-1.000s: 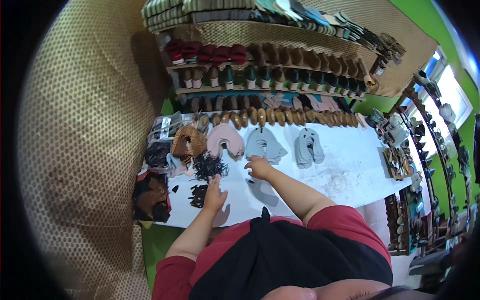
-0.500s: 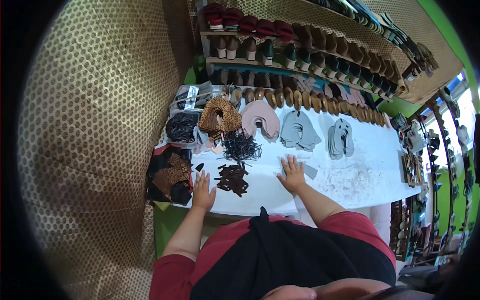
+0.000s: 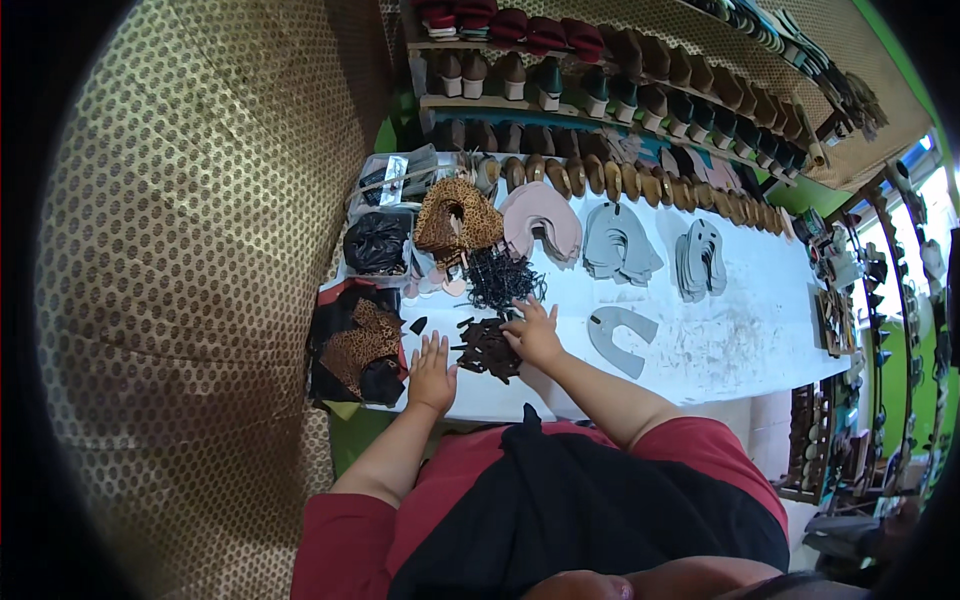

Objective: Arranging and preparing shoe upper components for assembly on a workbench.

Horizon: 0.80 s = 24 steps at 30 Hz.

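Many dark strips (image 3: 488,352): right fingers (image 3: 517,328) at right edge (can't tell grip), left fingers (image 3: 433,353) outstretched just left.

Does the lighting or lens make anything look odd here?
In the head view, the corners go black and the right-hand rack bows; the window glares white; the gold patterned sheet shines in patches; a soft shadow lies below the right hand.
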Tool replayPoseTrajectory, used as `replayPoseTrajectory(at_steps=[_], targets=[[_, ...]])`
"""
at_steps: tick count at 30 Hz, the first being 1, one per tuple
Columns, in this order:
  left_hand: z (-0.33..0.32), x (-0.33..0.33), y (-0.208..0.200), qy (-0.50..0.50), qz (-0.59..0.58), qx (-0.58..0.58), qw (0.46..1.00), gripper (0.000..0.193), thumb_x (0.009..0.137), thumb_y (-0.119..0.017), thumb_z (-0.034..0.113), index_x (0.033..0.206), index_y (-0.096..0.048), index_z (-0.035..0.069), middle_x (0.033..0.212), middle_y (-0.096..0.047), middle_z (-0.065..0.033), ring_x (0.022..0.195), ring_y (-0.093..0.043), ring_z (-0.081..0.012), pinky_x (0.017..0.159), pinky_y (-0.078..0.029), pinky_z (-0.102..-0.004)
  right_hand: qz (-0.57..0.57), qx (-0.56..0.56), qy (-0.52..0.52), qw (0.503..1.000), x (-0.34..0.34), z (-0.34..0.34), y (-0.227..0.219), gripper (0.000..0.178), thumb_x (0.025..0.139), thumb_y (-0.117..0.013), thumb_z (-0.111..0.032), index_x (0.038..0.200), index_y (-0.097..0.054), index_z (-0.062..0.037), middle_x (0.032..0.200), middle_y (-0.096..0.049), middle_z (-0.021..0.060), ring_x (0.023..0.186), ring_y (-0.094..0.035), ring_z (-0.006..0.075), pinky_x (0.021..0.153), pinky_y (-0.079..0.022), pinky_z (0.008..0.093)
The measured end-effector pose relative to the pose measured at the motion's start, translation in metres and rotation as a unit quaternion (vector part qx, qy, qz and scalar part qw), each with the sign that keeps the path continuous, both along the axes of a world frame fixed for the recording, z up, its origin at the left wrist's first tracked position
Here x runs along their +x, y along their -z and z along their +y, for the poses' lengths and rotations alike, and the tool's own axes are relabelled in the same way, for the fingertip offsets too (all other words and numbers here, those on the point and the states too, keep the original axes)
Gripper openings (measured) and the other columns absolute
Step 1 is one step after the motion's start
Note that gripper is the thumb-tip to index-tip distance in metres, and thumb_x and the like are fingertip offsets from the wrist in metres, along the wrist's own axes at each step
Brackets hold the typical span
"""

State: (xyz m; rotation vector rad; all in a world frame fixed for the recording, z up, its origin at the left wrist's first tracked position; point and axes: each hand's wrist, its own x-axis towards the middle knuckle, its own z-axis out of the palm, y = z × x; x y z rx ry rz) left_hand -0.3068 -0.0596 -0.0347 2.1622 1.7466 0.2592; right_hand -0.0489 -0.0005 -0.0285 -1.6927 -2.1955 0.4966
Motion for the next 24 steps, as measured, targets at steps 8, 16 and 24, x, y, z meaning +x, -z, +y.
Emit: replayPoseTrajectory(at_steps=[8, 16, 24], targets=[[0.002, -0.002, 0.006, 0.007, 0.017, 0.014, 1.0, 0.063, 0.094, -0.05, 0.018, 0.152, -0.03, 0.005, 0.161, -0.024, -0.0185, 0.149, -0.022, -0.0359, 0.12, -0.018, -0.0497, 0.002, 0.042, -0.138, 0.99, -0.052, -0.007, -0.009, 0.016, 0.076, -0.074, -0.026, 0.092, -0.076, -0.0221, 0.142, -0.049, 0.0092, 0.143, -0.029, 0.0394, 0.107, -0.016, 0.0782], [0.0, -0.002, 0.008, 0.0, 0.014, 0.028, 1.0, 0.061, 0.094, -0.05, 0.02, 0.151, -0.034, 0.007, 0.161, -0.027, -0.0153, 0.148, -0.024, -0.0336, 0.12, -0.018, -0.0496, -0.02, 0.124, -0.19, 0.974, -0.069, -0.013, -0.01, 0.022, 0.074, -0.073, -0.024, 0.09, -0.074, -0.0091, 0.145, -0.047, 0.012, 0.144, -0.027, 0.0405, 0.105, -0.013, 0.08], [-0.001, 0.002, 0.007, 0.001, 0.018, 0.025, 1.0, 0.061, 0.093, -0.052, 0.019, 0.151, -0.034, 0.008, 0.16, -0.027, -0.0151, 0.149, -0.024, -0.0336, 0.12, -0.018, -0.0496, 0.021, -0.01, -0.114, 0.993, -0.06, -0.018, -0.003, 0.009, 0.074, -0.073, -0.02, 0.077, -0.072, -0.0119, 0.144, -0.05, 0.0126, 0.144, -0.026, 0.0435, 0.107, -0.014, 0.0782]])
